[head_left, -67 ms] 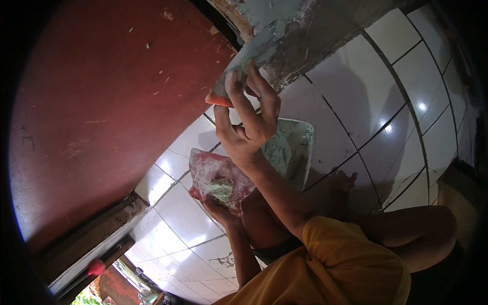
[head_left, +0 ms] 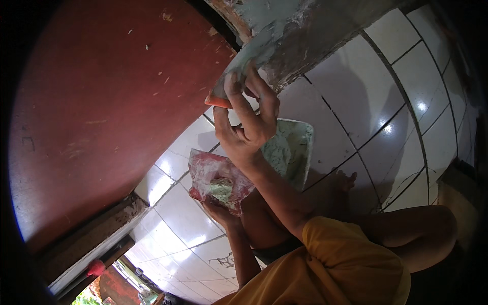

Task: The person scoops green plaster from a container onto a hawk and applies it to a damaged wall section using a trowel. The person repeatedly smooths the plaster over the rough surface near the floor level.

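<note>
My right hand (head_left: 246,119) is raised at the lower edge of a grey plastered wall (head_left: 269,35), fingers curled on an orange-edged tool (head_left: 218,101), whose far part is hard to tell from the plaster. My left hand (head_left: 216,208), lower down, holds a crumpled red and clear plastic piece (head_left: 208,173) with a lump of pale green paste (head_left: 221,189) on it. Behind my right wrist a whitish tray (head_left: 306,152) smeared with the same green paste rests on the floor, partly hidden by my forearm.
A scuffed red door panel (head_left: 101,86) fills the upper left, beside the plastered wall. A sill (head_left: 101,234) runs along the lower left, near a small red object (head_left: 95,267). Cracked white tiles (head_left: 396,81) cover the floor. My bent leg (head_left: 417,229) lies at lower right.
</note>
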Action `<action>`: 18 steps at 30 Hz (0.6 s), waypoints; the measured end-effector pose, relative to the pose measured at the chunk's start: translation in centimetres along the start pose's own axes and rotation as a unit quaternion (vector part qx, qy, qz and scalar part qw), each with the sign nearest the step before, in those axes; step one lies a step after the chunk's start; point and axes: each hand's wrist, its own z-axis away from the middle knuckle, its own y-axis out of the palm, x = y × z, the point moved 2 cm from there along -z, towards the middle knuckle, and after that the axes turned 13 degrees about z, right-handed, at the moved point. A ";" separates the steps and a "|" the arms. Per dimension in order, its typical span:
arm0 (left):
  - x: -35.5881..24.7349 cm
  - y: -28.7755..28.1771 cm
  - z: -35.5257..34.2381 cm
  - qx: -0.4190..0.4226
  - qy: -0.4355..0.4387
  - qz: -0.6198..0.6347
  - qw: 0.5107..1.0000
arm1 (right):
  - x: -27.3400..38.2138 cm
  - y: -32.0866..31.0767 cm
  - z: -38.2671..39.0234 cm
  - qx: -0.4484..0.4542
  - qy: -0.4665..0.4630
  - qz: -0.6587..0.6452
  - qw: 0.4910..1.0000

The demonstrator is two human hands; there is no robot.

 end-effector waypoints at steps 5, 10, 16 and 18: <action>0.6 -1.5 -0.9 0.016 0.014 -0.004 1.000 | 0.2 -0.1 -0.1 -0.004 0.015 -0.015 1.000; 0.3 -0.4 -0.1 0.002 0.015 -0.001 1.000 | 0.6 0.1 1.0 0.000 0.020 0.011 1.000; 1.0 -3.2 -1.5 0.021 0.021 -0.011 0.999 | 1.5 -1.7 2.6 0.084 0.021 -0.099 0.991; 1.2 -3.1 -1.8 0.018 0.032 -0.028 0.999 | 0.6 -4.1 2.0 0.137 0.027 -0.150 0.979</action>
